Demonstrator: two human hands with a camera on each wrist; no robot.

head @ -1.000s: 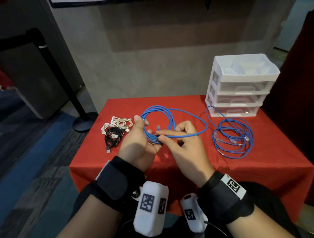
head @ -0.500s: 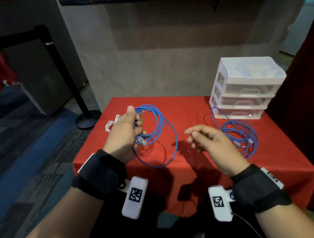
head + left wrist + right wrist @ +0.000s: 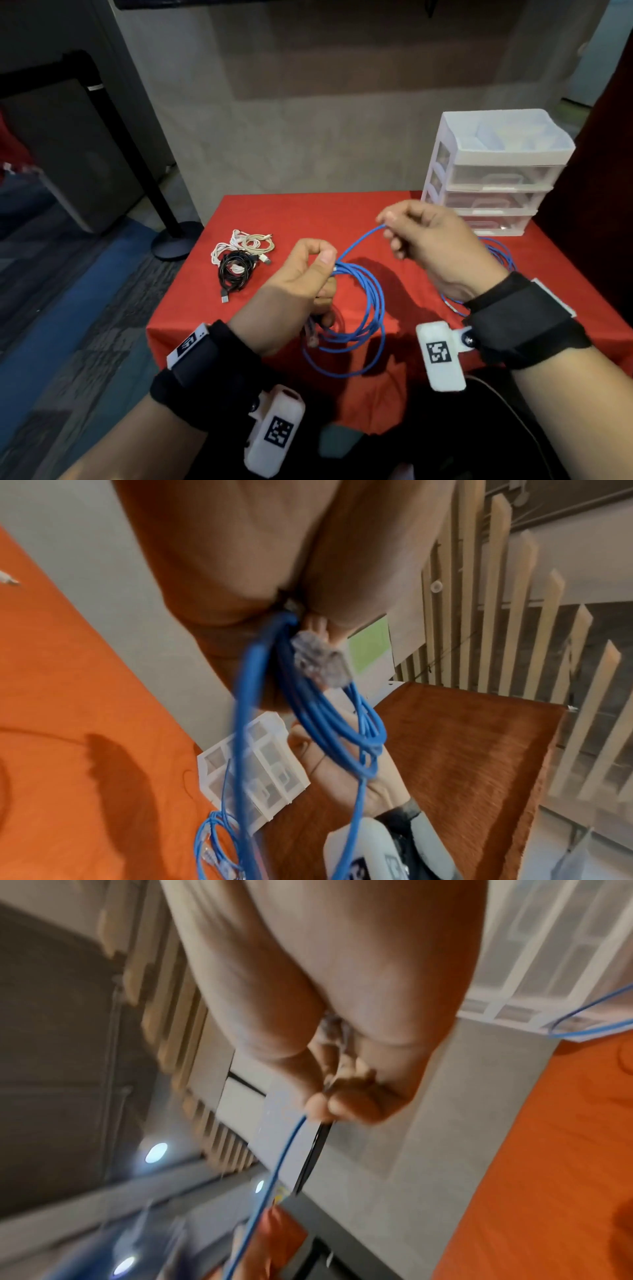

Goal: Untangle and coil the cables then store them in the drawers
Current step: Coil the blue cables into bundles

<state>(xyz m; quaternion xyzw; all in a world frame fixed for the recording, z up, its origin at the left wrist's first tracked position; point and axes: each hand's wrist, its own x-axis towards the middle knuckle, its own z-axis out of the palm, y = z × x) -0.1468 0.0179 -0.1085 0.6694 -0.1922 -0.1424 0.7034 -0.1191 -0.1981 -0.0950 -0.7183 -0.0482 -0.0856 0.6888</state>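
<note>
Change: since half a second ago the right hand (image 3: pixel 431 246) has gone from empty, with loose fingers, to pinching a strand of the blue cable (image 3: pixel 363 308); the left hand (image 3: pixel 301 284) has kept its hold on the coil and sits nearer the middle of the worktop.
Right grip: thumb and forefinger pressed together on the free strand, the other fingers curled under; the right wrist view shows the strand leaving the fingertips (image 3: pixel 329 1107).
Left grip: fingers and thumb curled round the gathered loops at their top, clamped on the blue cable.
Blue cable: held in the air above the front part of the worktop; several loops hang below the left hand, and one strand rises from that hand up and right to the right hand.
Plug: a clear plug (image 3: pixel 322 664) hangs just under the left hand, against the loops.
Second blue cable: a loose coil (image 3: pixel 496 253) lies on the red worktop (image 3: pixel 274 212) in front of the drawers, mostly hidden behind the right hand and wrist.
Drawers: a white unit (image 3: pixel 493 178) with three clear drawers, all pushed in, stands at the far right corner.
Other cables: a white bundle (image 3: pixel 243 243) and a black bundle (image 3: pixel 236 270) lie touching each other at the left of the worktop, well apart from the hands.
Beyond: a black post on a round base (image 3: pixel 174 240) stands on the floor to the left.
</note>
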